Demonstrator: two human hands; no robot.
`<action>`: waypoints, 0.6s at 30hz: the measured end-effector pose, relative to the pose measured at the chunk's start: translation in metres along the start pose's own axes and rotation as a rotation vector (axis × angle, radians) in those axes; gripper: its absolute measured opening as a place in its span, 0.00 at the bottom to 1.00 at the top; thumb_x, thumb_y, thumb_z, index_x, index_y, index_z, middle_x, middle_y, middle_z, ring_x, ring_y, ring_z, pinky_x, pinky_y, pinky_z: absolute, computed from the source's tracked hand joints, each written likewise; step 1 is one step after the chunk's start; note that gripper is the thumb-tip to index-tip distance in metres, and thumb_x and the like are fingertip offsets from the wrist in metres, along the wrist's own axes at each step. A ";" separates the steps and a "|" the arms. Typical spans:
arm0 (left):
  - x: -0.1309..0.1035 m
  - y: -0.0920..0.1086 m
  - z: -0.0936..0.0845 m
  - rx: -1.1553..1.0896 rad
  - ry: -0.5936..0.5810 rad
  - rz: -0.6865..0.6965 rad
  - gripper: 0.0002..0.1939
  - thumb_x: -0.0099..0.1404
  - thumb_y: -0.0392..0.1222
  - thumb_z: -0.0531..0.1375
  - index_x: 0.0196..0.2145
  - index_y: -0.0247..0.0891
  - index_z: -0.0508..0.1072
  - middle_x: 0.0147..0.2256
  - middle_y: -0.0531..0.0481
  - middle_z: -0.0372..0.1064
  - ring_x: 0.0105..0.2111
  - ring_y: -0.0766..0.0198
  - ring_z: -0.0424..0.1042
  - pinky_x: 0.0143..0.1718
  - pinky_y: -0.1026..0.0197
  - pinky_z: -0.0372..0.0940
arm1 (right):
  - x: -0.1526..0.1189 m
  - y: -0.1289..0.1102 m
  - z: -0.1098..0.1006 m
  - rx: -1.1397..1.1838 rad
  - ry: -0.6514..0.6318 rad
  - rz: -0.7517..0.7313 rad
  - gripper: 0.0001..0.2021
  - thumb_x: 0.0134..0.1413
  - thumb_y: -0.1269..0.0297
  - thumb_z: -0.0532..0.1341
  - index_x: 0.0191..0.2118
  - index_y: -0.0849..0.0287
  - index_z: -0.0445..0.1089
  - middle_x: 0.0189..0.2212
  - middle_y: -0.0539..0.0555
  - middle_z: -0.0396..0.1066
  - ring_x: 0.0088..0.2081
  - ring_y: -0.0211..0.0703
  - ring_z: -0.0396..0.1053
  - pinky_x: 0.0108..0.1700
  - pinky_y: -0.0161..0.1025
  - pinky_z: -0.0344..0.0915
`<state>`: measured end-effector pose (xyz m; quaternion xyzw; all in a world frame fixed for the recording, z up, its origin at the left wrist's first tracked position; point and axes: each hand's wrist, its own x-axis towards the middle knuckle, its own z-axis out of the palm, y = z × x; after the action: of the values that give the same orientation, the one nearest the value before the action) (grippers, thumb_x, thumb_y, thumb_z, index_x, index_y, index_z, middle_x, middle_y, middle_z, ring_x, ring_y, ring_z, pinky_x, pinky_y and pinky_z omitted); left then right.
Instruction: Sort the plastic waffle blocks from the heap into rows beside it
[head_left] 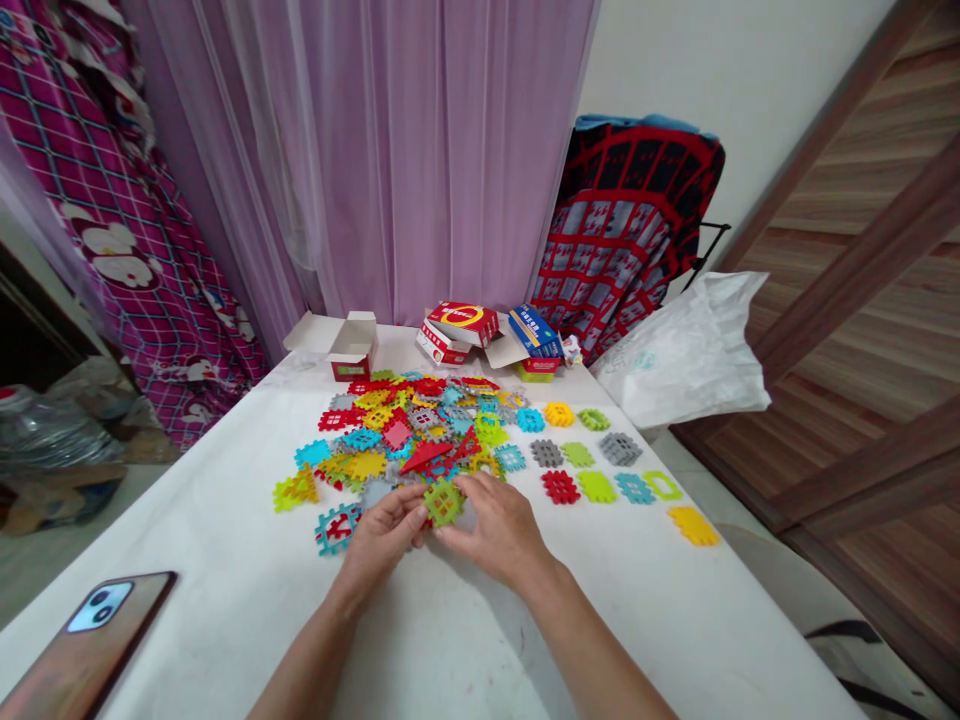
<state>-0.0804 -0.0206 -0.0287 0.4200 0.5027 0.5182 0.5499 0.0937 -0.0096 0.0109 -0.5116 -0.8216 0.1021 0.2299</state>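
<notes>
A green toothed plastic piece with a window-like grid (443,503) is held up between both hands, just in front of a heap of mixed pieces. My left hand (388,532) pinches its left edge; a bit of red shows beside those fingertips. My right hand (501,522) grips the right edge with thumb and fingers. The heap holds red, yellow, blue, gray and green pieces, among them a red triangle (427,455). To the right lie sorted pieces, including a red one (560,487), a lime square (597,486) and a yellow one (694,525).
A phone (90,645) lies at the white table's (247,600) front left. Along the back stand an open box (353,348), red boxes (463,328) and a blue box (535,331). A white plastic bag (686,350) hangs by the right edge, near a cloth-covered chair (622,230).
</notes>
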 end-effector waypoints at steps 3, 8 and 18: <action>0.001 -0.002 0.001 -0.010 0.033 0.012 0.31 0.42 0.62 0.70 0.38 0.37 0.77 0.21 0.55 0.71 0.15 0.72 0.61 0.18 0.67 0.56 | -0.001 -0.004 0.002 -0.017 0.025 0.016 0.20 0.47 0.54 0.66 0.46 0.56 0.70 0.41 0.56 0.73 0.45 0.51 0.70 0.47 0.45 0.65; 0.000 -0.001 0.002 0.002 0.059 0.028 0.29 0.44 0.60 0.70 0.38 0.37 0.77 0.18 0.57 0.68 0.16 0.72 0.62 0.19 0.67 0.57 | -0.001 -0.009 0.003 -0.011 0.044 0.024 0.23 0.46 0.55 0.67 0.49 0.57 0.69 0.43 0.58 0.72 0.46 0.53 0.69 0.48 0.46 0.65; 0.000 -0.004 0.002 0.064 0.112 -0.020 0.35 0.45 0.66 0.66 0.42 0.37 0.76 0.18 0.56 0.69 0.12 0.73 0.56 0.13 0.68 0.45 | 0.001 -0.002 0.001 0.031 0.070 0.089 0.21 0.44 0.57 0.68 0.45 0.56 0.69 0.41 0.56 0.72 0.44 0.51 0.70 0.45 0.45 0.66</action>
<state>-0.0780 -0.0206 -0.0319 0.4025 0.5531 0.5192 0.5124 0.0910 -0.0098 0.0108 -0.5473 -0.7877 0.1071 0.2618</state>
